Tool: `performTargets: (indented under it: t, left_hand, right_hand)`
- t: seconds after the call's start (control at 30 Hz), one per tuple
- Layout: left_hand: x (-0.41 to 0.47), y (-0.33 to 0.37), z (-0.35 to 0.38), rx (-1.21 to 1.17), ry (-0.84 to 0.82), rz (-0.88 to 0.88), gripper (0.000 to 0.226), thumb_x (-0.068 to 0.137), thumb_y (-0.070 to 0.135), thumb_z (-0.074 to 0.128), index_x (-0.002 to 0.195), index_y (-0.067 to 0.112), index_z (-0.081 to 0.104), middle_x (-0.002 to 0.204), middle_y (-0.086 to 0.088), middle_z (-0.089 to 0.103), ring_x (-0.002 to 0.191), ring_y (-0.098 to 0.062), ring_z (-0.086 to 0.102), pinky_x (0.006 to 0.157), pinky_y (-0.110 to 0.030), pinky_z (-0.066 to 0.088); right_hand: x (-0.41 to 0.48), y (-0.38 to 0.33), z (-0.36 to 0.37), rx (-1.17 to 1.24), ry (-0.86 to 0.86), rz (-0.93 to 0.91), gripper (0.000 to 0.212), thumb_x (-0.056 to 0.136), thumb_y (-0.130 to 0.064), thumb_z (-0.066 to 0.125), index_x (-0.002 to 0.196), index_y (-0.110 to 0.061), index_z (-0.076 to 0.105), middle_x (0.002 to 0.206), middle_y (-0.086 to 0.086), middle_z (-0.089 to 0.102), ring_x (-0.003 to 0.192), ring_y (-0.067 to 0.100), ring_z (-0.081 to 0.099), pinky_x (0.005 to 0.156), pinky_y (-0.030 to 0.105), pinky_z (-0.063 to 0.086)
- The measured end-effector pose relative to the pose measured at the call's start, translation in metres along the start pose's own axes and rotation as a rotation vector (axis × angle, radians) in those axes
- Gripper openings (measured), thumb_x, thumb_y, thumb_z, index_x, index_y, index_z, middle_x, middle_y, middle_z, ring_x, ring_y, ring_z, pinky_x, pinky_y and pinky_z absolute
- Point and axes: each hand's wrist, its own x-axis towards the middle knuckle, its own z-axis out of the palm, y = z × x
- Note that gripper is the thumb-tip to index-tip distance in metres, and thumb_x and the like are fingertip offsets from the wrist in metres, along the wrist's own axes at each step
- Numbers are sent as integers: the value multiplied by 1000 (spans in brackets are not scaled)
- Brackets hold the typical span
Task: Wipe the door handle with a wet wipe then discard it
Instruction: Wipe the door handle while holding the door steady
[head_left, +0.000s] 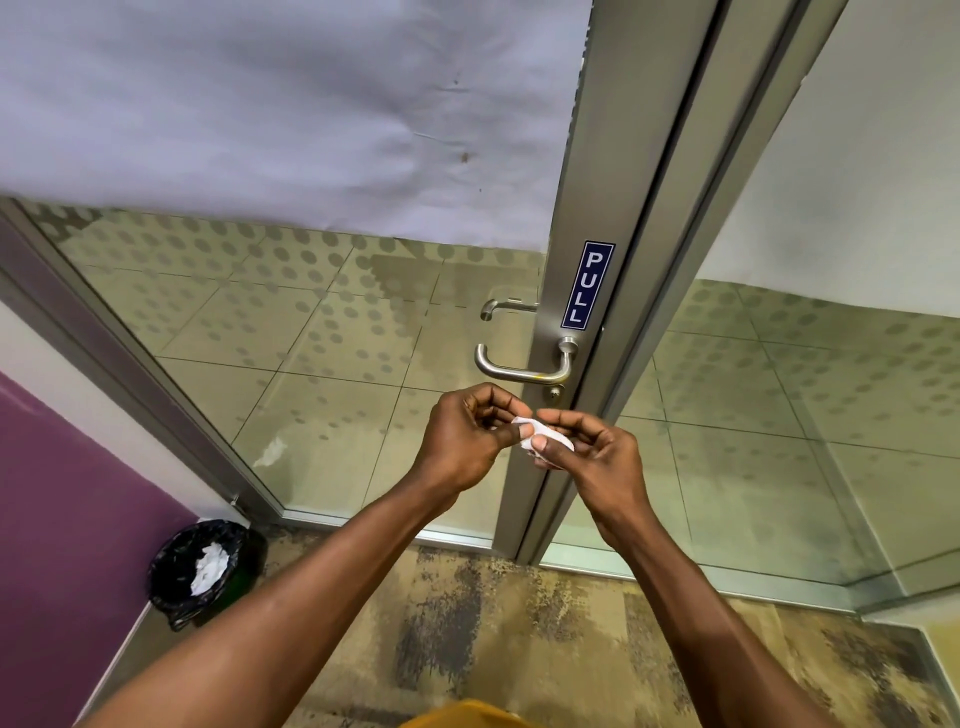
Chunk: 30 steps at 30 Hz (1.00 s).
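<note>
A steel lever door handle (519, 370) sticks out to the left from the metal door stile, just under a blue PULL label (588, 284). Below and in front of the handle, both of my hands pinch a small crumpled white wet wipe (545, 435). My left hand (467, 436) grips its left end and my right hand (592, 454) holds its right part, thumb on top. The wipe is a short way beneath the handle and does not touch it.
A small bin with a black liner (200, 571) holding white tissue stands on the floor at the lower left, beside a purple wall (62, 509). The glass door (291, 332) has dotted frosting and a grey sheet across its upper part. A second handle (506, 307) shows through the glass.
</note>
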Motion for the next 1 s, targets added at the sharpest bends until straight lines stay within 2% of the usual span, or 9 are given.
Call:
performTargets:
  t: [0.1,0.17,0.27,0.33,0.47,0.57,0.7,0.87,1.0]
  left_hand:
    - [5,4,-2,122,26,95,16,88,2,89,97,14,82,95,2,84,89,-11,79,84,-22,63]
    - [10,9,-6,260,81,207,16,90,4,88,100,14,82,98,4,84,91,-9,78,87,-20,60]
    - [20,21,-16,531,186,445,17,92,7,85,108,10,80,104,0,81,99,-21,74,91,-36,57]
    - [31,32,-23,721,258,610,20,93,8,82,113,8,78,109,-6,78,104,-29,71,90,-43,55]
    - [61,58,-35,958,351,848,26,92,9,78,117,2,76,124,-14,76,116,-36,70,90,-44,52]
    - [82,78,-38,1060,393,918,32,91,10,79,120,-2,75,132,-22,73,123,-41,69,93,-47,56]
    - [97,97,-38,1117,407,929,37,89,11,79,123,-5,74,144,-30,66,135,-49,64,98,-53,57]
    - [102,105,-36,1147,413,915,45,82,8,82,124,-6,74,149,-34,62,141,-54,59,105,-56,56]
    - [108,102,-35,1150,418,947,51,81,7,81,130,-7,71,157,-37,55,148,-55,52,113,-57,54]
  right_hand:
    - [7,0,3,-19,88,-22,20,80,-18,89,100,-19,83,95,8,83,90,30,80,76,36,64]
    - [15,0,2,-122,202,-87,15,81,-16,88,95,-19,83,92,4,82,88,26,78,77,34,64]
    - [32,0,-4,-451,420,-256,12,82,-18,87,93,-19,81,92,0,70,83,14,67,67,28,55]
    - [45,-3,-9,-631,518,-338,12,83,-19,85,93,-17,80,92,3,60,80,17,58,63,27,46]
    - [67,-9,-13,-820,494,-458,9,87,-13,79,95,-12,77,91,5,62,77,17,55,64,14,34]
    - [79,-9,-13,-906,403,-477,16,89,-4,72,103,-10,76,95,9,64,78,22,60,65,27,42]
    - [85,-9,-15,-1037,264,-495,30,92,-2,67,117,-14,79,94,10,62,78,23,60,67,27,48]
    - [86,-18,-17,-971,364,-387,13,85,-15,72,95,-20,79,89,-1,74,84,23,65,73,36,54]
    - [87,-25,-21,-867,374,-395,16,85,-5,74,92,-19,78,87,-4,77,81,21,68,68,29,52]
